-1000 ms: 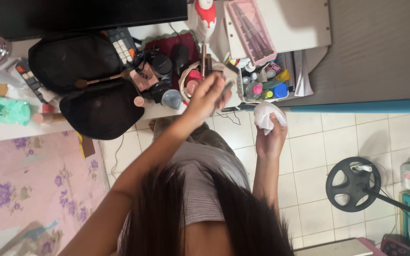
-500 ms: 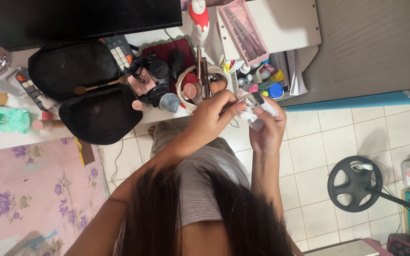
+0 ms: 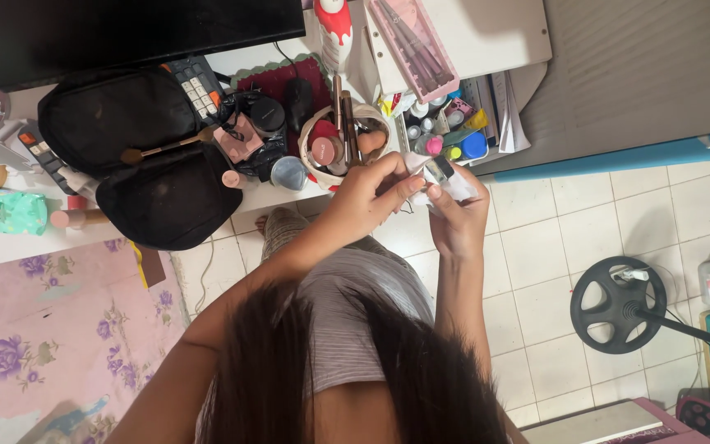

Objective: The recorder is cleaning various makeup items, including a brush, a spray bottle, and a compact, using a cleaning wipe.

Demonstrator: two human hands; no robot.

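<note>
The left hand [image 3: 369, 195] pinches a small dark-tipped tool [image 3: 437, 170] against crumpled white tissue [image 3: 458, 187] clenched in the right hand [image 3: 458, 215], just below the round white cup [image 3: 319, 123] of brushes. Left of that cup: a mint-green packet [image 3: 8, 210] on the white surface [image 3: 18, 243].

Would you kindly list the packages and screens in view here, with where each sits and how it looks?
Dark screen: flat black rectangle, top left, behind the desk clutter.
Green packet: soft mint-green pouch, left end of the desk.
Pink case: long pink box of slim tools, top centre.
</note>
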